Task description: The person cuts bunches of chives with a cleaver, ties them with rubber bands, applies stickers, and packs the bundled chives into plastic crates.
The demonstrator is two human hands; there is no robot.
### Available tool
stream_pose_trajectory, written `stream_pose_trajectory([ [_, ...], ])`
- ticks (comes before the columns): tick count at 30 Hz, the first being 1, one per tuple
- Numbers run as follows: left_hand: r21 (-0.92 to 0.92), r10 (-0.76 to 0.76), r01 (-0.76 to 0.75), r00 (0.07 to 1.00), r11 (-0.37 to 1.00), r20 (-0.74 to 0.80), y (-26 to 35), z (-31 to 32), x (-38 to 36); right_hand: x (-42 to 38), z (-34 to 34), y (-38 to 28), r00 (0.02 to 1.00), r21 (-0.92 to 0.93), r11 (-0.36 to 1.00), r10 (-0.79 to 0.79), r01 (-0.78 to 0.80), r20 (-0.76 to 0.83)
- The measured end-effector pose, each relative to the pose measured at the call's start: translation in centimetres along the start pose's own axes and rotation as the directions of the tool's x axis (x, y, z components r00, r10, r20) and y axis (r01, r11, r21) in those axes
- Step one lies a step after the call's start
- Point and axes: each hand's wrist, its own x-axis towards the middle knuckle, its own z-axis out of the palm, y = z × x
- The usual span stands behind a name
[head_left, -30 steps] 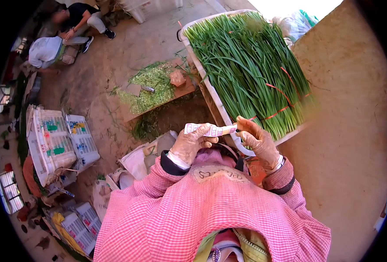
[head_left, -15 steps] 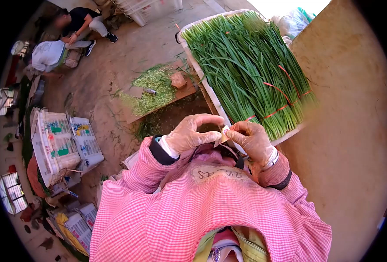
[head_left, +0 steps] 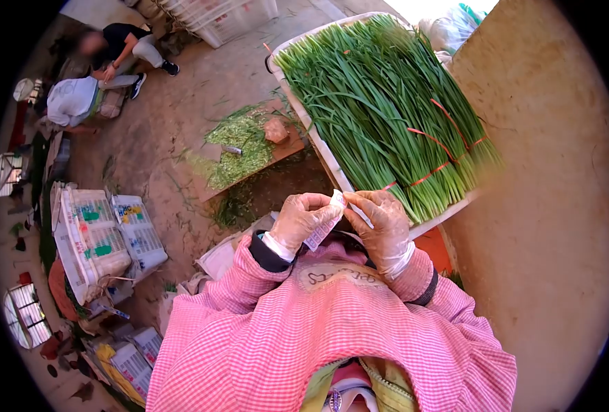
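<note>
A narrow white paper strip with pink and purple print (head_left: 323, 231) runs slantwise between my gloved hands, in front of my chest. My left hand (head_left: 296, 224) pinches it between thumb and fingers, and its printed lower part hangs beside that hand. At the strip's upper end are the closed thumb and fingertips of my right hand (head_left: 382, 223); whether they grip the same strip or a small piece of it I cannot make out. Just beyond my hands lies a pile of long green leafy stalks (head_left: 373, 103) in a white crate (head_left: 332, 161), some bundled with red bands (head_left: 431, 173).
Left of the crate, a board (head_left: 284, 152) holds chopped green scraps, a brownish block (head_left: 275, 130) and a small metallic piece (head_left: 232, 150). White printed crates (head_left: 98, 233) stand at left. Two people sit at upper left. A tan surface (head_left: 538, 206) extends along the right.
My hands have come slightly lower. My left fingers, arched apart before, are now closed on the strip, and its printed side shows. The whole view has shifted a little.
</note>
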Motion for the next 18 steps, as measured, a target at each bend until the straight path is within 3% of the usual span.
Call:
stream_pose_trajectory([
  [2,0.039,-0.004,0.002,0.998,0.999,0.057,-0.2,-0.3,0.1,-0.2,0.1,0.1,0.997,0.057,0.997,0.039,-0.043,0.07],
  [4,0.279,0.096,-0.125,0.988,0.952,0.118,-0.4,-0.4,0.2,-0.5,0.4,0.4,0.999,0.074,0.996,0.037,-0.04,0.036],
  [8,0.229,0.088,-0.125,0.982,0.965,0.166,-0.3,0.6,-0.2,-0.7,0.0,0.3,0.988,0.055,0.99,0.123,-0.128,0.091],
  [9,0.495,0.295,-0.345,0.939,0.797,0.179,-0.7,0.6,0.0,-0.8,-0.2,0.2,0.988,0.04,0.99,0.133,-0.136,0.082],
  [10,0.702,0.473,-0.497,0.844,0.511,0.253,-1.0,0.6,0.2,-0.9,-0.3,0.4,0.987,0.038,0.989,0.139,-0.142,0.078],
  [14,0.804,0.402,-0.47,0.858,0.364,0.32,-0.9,1.3,0.4,-2.1,-0.4,1.4,0.942,0.151,0.94,0.278,-0.307,0.188],
  [15,0.803,0.358,-0.433,0.886,0.41,0.295,-0.9,1.5,0.3,-2.4,-0.5,1.6,0.911,0.19,0.902,0.343,-0.387,0.228],
  [17,0.806,0.295,-0.392,0.913,0.444,0.282,-0.6,2.2,0.3,-3.1,-0.7,2.0,0.911,0.147,0.913,0.341,-0.38,0.233],
  [18,0.777,0.23,-0.329,0.943,0.537,0.241,-0.9,2.1,0.3,-3.3,-1.0,2.2,0.907,0.148,0.912,0.342,-0.383,0.246],
])
